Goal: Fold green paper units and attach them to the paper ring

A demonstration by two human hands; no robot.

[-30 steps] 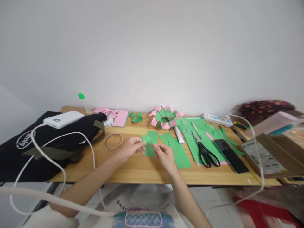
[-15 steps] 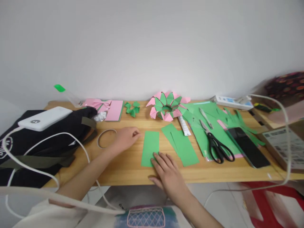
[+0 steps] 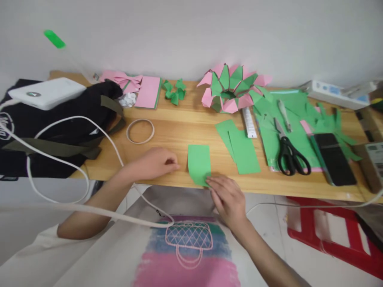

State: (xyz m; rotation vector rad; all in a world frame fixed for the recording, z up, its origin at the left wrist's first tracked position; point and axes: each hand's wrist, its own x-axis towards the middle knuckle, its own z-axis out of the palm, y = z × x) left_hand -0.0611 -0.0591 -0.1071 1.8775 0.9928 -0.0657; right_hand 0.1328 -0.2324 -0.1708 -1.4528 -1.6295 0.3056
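Right hand [image 3: 229,197] on green slip [image 3: 199,161], 5 o'clock; can't tell if pinching.
Left hand [image 3: 156,162] curled, 9 o'clock. Likely light, creasable: take edges.

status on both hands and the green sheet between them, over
Right grip at near right corner of green sheet. Left grip curled, apart from sheet. White cable crosses left forearm in view.

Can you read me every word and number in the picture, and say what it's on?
I can't read any for sure.
Black bag: white letters in an oval, blurred and partly covered.
Shirt: dark letters, mostly hidden.
White tube: print too small.
Box label: too blurred.
Power bank: dark oval, nothing readable.
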